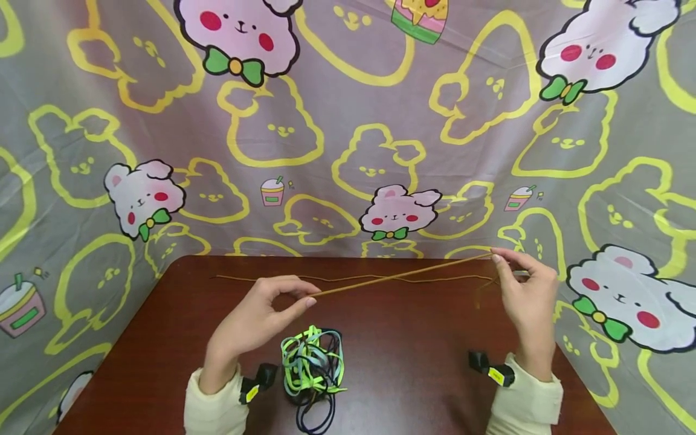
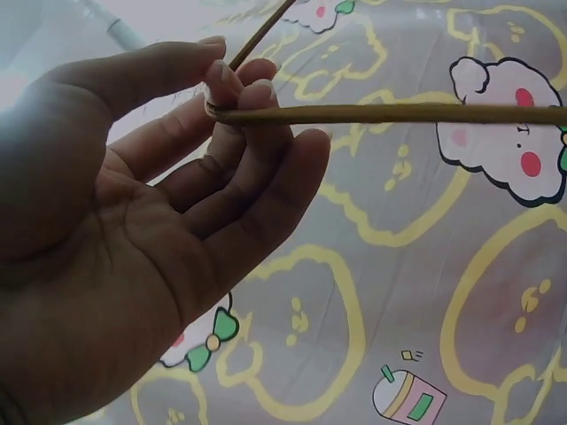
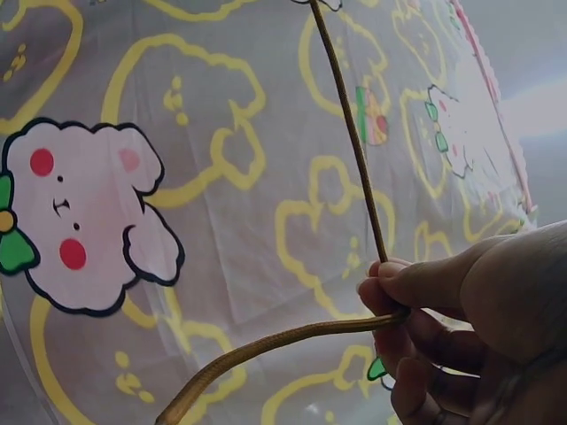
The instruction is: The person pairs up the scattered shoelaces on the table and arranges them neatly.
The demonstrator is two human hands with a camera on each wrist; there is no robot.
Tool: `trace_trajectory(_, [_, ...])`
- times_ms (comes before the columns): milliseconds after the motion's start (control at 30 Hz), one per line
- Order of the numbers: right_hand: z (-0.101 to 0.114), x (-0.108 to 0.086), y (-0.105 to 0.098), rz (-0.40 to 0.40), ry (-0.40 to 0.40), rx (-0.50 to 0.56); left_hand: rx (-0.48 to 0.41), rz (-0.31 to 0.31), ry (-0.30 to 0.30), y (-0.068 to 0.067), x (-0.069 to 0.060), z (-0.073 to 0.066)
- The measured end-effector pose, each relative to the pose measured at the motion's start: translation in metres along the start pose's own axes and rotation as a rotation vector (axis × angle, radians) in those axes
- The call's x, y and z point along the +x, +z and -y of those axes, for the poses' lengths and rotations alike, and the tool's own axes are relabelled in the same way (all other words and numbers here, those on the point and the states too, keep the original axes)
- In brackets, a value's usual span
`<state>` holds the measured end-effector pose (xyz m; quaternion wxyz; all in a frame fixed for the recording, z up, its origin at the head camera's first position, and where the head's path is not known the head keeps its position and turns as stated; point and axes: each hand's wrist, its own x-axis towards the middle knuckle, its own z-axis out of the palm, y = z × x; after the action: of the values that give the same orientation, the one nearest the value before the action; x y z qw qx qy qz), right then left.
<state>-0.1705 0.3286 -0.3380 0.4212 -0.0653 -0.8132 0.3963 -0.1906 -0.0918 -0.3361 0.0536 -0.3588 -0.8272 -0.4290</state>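
Both hands on the cord [image 1: 359, 284]. From my feed, left hand [image 1: 255, 314] pinches one end of the straight stretch, thumb against fingertips; right hand [image 1: 524, 293] pinches the other, further back. Cord runs taut between them, slanting up to the right in head view.

In left wrist view I get a second bit of cord angling up behind the fingertips. Right wrist view: one length goes up from the pinch, another leaves below it and bends off the bottom edge, cut off there. Exact contact points are covered by fingers on both sides. Left palm is in shadow. Dangling tail under right hand is blurred.

Another brown strand [image 1: 451, 278] lies along the table's [image 1: 402, 338] far side, crossing behind the taut part. Can't tell if it's the same cord; its right end gets lost near the right fingers.

Tangled pile [image 1: 312, 365] of green, blue and dark laces sits on my side of the cord, just beside the left wrist. Printed curtain [image 1: 337, 66] behind the table.
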Motion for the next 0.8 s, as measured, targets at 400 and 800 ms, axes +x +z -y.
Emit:
trace_trajectory(400, [-0.008, 0.007, -0.02, -0.071, 0.03, -0.04, 0.017, 0.214, -0.051, -0.004, 0.004, 0.011])
trace_trajectory(800, [-0.023, 0.007, -0.036, -0.076, 0.02, -0.15, -0.081, 0.159, 0.018, -0.006, 0.003, 0.009])
